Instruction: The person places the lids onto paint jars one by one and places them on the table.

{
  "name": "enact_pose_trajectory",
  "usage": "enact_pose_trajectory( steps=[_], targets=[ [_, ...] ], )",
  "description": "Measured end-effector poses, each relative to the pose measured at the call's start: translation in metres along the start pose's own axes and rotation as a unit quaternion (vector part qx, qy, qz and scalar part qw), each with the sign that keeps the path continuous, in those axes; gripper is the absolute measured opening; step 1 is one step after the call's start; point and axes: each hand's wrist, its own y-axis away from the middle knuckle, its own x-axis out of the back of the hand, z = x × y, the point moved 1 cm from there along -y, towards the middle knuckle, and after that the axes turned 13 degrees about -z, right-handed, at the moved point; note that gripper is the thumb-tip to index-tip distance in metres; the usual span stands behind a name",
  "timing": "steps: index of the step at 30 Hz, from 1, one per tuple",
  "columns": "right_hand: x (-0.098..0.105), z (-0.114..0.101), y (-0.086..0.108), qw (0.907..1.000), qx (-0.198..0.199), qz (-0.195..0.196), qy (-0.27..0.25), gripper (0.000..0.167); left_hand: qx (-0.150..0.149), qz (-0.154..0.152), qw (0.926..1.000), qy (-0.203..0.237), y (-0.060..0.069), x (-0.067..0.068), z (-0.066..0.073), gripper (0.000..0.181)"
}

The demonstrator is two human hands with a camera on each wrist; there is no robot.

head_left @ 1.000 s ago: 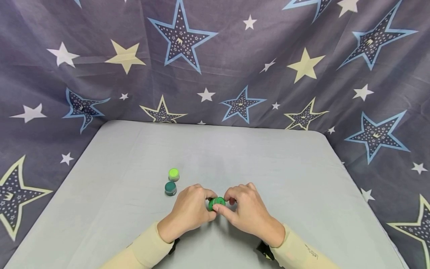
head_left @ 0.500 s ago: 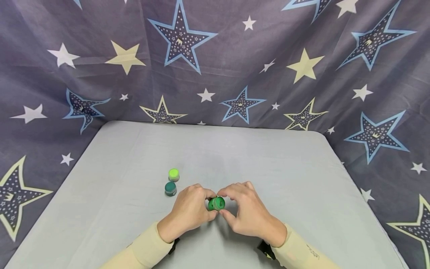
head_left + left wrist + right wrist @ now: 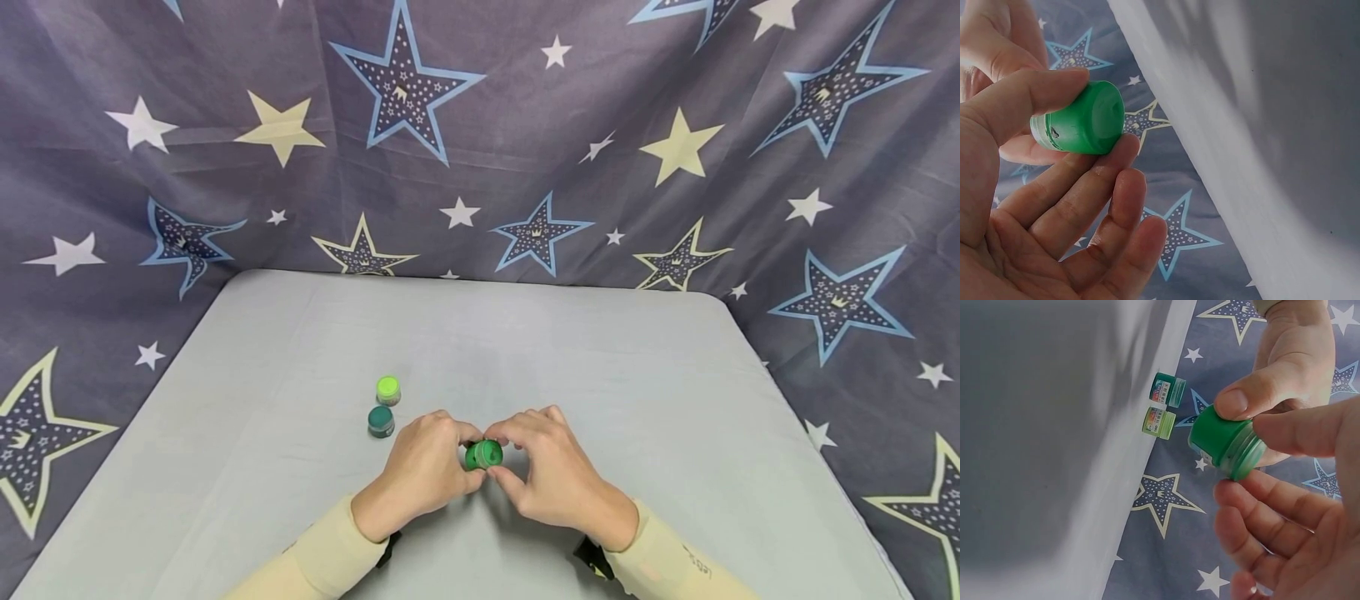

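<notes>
A small green paint jar (image 3: 487,454) is held tilted between both hands, its lid end facing right. My left hand (image 3: 423,467) grips the jar's body, with the thumb on one side and fingertips on the other, as the left wrist view shows on the green body (image 3: 1088,119). Around the clear lid (image 3: 1244,453), my right hand (image 3: 551,471) pinches with thumb and fingers on opposite edges; its other fingers are loosely bent. The lid appears to sit on the jar. Part of the rim is hidden behind the right thumb.
Two more paint jars stand on the grey-covered table (image 3: 600,358), left of the hands: a light green jar (image 3: 387,390) and a dark teal jar (image 3: 381,422) just in front of it. A star-patterned curtain (image 3: 480,167) hangs behind the table.
My right thumb and fingers have shifted from lying across the jar's end to spreading around the lid's edge, so more of the lid shows. My left hand has stayed in place.
</notes>
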Motion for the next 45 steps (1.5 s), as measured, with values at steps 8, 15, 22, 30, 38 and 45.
enact_pose_trajectory(
  steps=[8,15,22,30,38,45],
  targets=[
    [0.0001,-0.0003,-0.0008,0.9996,-0.022,0.002,0.015,0.023,0.001,-0.001,1.0,-0.001,-0.0003,0.0004,0.0002,0.024],
    [-0.0012,0.0006,-0.0016,0.9989,-0.035,0.016,0.029,0.021,-0.001,-0.001,1.0,-0.006,0.0,0.0005,0.0005,0.024],
    [-0.0014,0.0004,-0.002,0.9982,-0.042,0.02,0.037,0.025,0.002,-0.002,1.0,-0.006,-0.0001,0.0007,0.0011,0.026],
    [-0.0011,-0.0001,-0.0018,0.9979,-0.053,0.013,0.035,0.028,0.002,-0.004,1.0,-0.007,0.0001,0.0005,0.0023,0.025],
    [0.0002,-0.0011,-0.0012,0.9988,-0.029,0.024,0.031,0.03,-0.001,0.001,1.0,-0.009,0.0005,0.0008,0.0014,0.027],
    [0.0018,-0.0021,-0.0006,0.9999,0.012,0.008,-0.007,0.033,-0.003,0.004,1.0,-0.007,0.0008,0.0005,0.0013,0.028]
  ],
)
